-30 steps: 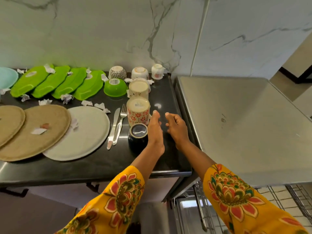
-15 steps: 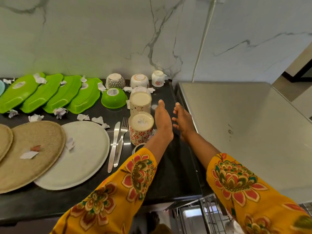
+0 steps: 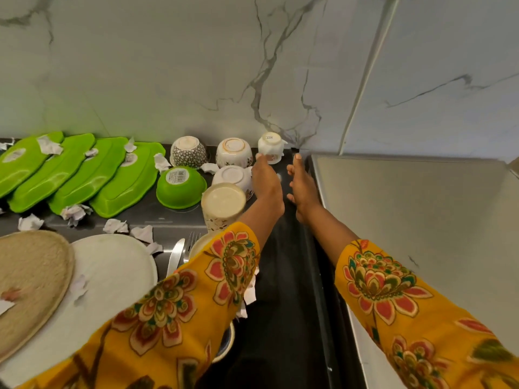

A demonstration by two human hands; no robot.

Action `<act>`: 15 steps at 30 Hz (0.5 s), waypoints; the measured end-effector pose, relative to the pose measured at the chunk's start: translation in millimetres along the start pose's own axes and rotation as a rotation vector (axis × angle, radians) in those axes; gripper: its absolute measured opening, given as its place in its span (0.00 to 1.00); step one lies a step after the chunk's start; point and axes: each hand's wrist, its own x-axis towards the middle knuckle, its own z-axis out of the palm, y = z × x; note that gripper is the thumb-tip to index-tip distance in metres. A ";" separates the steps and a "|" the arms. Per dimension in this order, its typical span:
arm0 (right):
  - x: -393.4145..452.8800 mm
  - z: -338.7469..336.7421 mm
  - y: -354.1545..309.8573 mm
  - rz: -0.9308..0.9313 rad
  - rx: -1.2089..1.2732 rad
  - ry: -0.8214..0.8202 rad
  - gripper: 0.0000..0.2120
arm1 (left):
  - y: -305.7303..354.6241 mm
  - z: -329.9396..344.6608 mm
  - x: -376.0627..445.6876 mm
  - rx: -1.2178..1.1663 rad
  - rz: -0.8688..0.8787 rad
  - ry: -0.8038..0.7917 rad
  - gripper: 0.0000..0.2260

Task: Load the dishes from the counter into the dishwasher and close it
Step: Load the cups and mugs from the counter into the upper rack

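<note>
Black counter [image 3: 280,318] under marble wall [image 3: 168,66] — both hands, left [image 3: 266,182] and right [image 3: 302,186], outstretched, fingers straight, empty.

Four bright green trays [image 3: 84,175] and a green bowl [image 3: 181,188] lie on the black counter [image 3: 280,304]; one upturned bowl [image 3: 188,151] carries a dark speckled print, perhaps dots; another bowl [image 3: 234,153] is white with a gold ring; the small cup [image 3: 271,147] is white; the sleeves [image 3: 393,299] are yellow with red and green flowers; the wall [image 3: 196,66] is white, grey-veined marble; one round mat [image 3: 31,287] is tan.
</note>
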 end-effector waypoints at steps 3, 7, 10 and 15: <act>26.8 0.4 -3.1 -0.036 0.011 -0.052 0.26 | -4.0 15.0 26.9 -0.080 -0.035 0.009 0.23; 63.6 6.5 -5.2 -0.074 -0.017 -0.073 0.26 | -1.2 32.4 49.8 0.091 -0.125 -0.148 0.33; 88.2 7.3 -4.6 -0.081 -0.035 -0.102 0.27 | -1.9 41.5 68.9 0.067 -0.129 -0.123 0.32; 115.1 8.4 -9.0 -0.046 -0.025 -0.144 0.26 | 1.0 48.4 86.2 -0.013 -0.073 0.003 0.27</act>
